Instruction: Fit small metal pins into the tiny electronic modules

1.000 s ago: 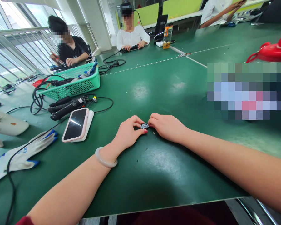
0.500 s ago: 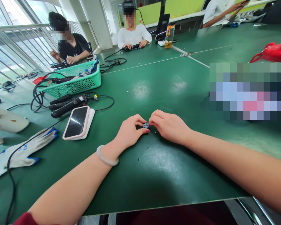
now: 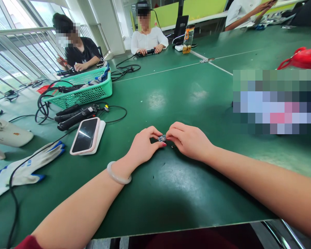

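Observation:
A tiny dark circuit board (image 3: 161, 138) sits just above the green table (image 3: 176, 103), pinched between both my hands. My left hand (image 3: 144, 145) grips its left end with thumb and forefinger; a pale bangle (image 3: 117, 174) circles that wrist. My right hand (image 3: 188, 140) holds the board's right end with its fingertips. A small dark part (image 3: 173, 146) lies on the table under my right hand.
A phone in a pink case (image 3: 85, 135) lies on a white pad at left, beside black tools with cables (image 3: 75, 117), a green basket (image 3: 86, 90) and a work glove (image 3: 26, 167). Two people sit across the table; a red object (image 3: 303, 57) is at far right.
Both hands have stayed on the small board, tilting it slightly up between the fingertips. The view has shifted a little to the left.

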`<state>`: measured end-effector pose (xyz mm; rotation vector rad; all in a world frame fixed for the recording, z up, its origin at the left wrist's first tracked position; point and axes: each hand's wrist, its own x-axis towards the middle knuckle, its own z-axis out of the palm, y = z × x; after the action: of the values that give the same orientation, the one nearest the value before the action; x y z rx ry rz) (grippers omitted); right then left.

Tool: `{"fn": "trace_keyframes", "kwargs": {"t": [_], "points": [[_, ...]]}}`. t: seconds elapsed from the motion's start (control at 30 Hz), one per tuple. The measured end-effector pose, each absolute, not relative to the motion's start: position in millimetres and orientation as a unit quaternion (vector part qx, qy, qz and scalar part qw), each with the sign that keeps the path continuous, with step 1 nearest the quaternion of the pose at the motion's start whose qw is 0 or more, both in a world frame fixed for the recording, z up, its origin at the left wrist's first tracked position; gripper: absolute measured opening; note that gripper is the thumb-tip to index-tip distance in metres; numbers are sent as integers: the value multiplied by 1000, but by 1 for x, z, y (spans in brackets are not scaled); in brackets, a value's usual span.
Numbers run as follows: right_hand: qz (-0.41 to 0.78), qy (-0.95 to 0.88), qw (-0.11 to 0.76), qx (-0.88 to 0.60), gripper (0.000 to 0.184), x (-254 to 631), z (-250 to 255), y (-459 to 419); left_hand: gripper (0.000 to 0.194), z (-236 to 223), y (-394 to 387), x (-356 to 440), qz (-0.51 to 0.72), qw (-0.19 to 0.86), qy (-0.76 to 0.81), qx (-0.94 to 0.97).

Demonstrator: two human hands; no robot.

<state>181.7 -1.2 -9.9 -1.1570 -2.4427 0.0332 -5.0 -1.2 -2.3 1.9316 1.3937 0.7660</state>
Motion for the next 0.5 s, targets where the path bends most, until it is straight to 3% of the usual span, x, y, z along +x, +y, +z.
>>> {"fn": "trace_keyframes", "kwargs": {"t": [0.3,0.5], "points": [[54,-883,154,-441,18,177,-19,8,18,-6,4,-9,303,288,573,705],[-22,-876,216,-431,23,179,-18,5,22,-4,2,-6,305,301,564,706]]}}
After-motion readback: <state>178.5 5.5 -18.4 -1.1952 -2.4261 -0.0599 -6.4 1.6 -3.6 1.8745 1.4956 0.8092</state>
